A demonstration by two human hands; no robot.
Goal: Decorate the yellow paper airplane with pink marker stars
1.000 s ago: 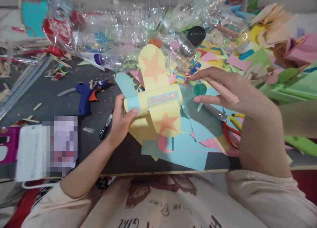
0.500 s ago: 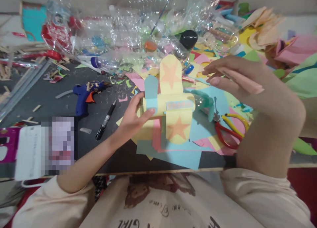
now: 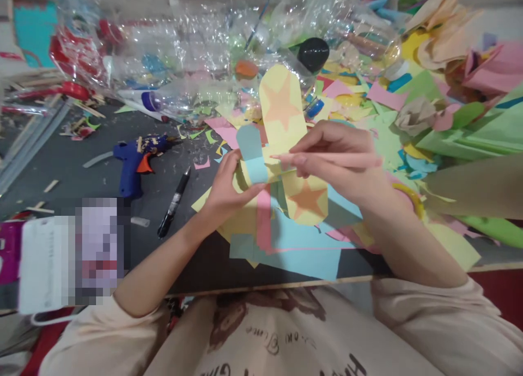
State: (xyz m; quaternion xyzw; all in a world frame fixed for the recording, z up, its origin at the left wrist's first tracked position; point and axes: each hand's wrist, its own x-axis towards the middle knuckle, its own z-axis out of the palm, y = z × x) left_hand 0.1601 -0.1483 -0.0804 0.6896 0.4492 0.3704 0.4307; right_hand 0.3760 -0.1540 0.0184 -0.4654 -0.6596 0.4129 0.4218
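Note:
A toy paper plane (image 3: 281,109) has a yellow tube body, rounded yellow wings with orange stars and a light-blue tail piece (image 3: 249,144). My left hand (image 3: 229,188) grips the tail end of its body, thumb in front and fingers behind. In my right hand (image 3: 335,152) is a slim pink pen (image 3: 347,159), held in a writing grip over the middle of the body. Its thin tip points left, close to the body near the blue band; whether it touches I cannot tell. My right hand hides the plane's front end.
Sheets of coloured paper (image 3: 302,256) lie under the plane. To the left are a blue glue gun (image 3: 133,166), a black pen (image 3: 175,201) and a white box-like device (image 3: 43,261). Clear plastic bottles (image 3: 183,54) crowd the back. Paper scraps (image 3: 384,95) cover the right side, near yellow-handled scissors (image 3: 412,196).
My right hand has come down and left with the pink pen, from beside the plane to over its body. The plane has tilted slightly in my left hand. The view has shifted a little.

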